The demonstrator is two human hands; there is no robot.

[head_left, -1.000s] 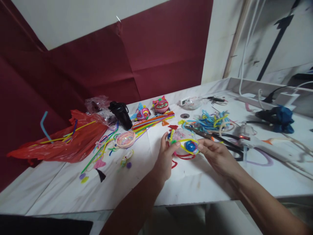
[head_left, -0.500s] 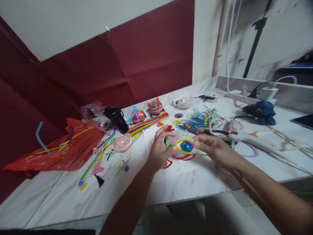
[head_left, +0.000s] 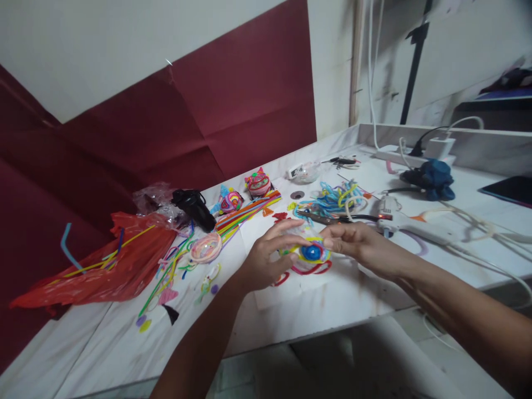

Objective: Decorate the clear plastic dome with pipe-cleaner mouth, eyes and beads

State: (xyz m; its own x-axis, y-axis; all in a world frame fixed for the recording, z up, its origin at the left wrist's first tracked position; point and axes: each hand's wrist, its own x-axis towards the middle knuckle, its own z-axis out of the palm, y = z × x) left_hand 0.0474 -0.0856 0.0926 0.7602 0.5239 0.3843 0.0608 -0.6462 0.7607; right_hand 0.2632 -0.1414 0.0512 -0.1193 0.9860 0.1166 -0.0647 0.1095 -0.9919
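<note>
A clear rounded craft piece [head_left: 311,252] with a blue coiled disc, a yellow outline and red strands along its bottom is between my hands, over the white table. My left hand [head_left: 272,252] grips it from the left, fingers over its top and thumb on its front. At its upper right edge, my right hand [head_left: 349,244] pinches it with thumb and fingertips. Red curled strands [head_left: 281,279] lie just below my left hand. Part of the piece's top and left side is hidden by my fingers.
Pliers [head_left: 318,217] and a glue gun [head_left: 415,224] with cables lie right of my hands. Behind are tangled pipe cleaners [head_left: 336,195] and two decorated balls [head_left: 258,184]. Left are a pink bowl [head_left: 206,247], a black bottle [head_left: 194,208] and a red plastic bag [head_left: 124,271].
My left fingers have moved across the top of the craft piece, nearer the blue disc. My right hand still pinches its right edge. The camera view has shifted slightly.
</note>
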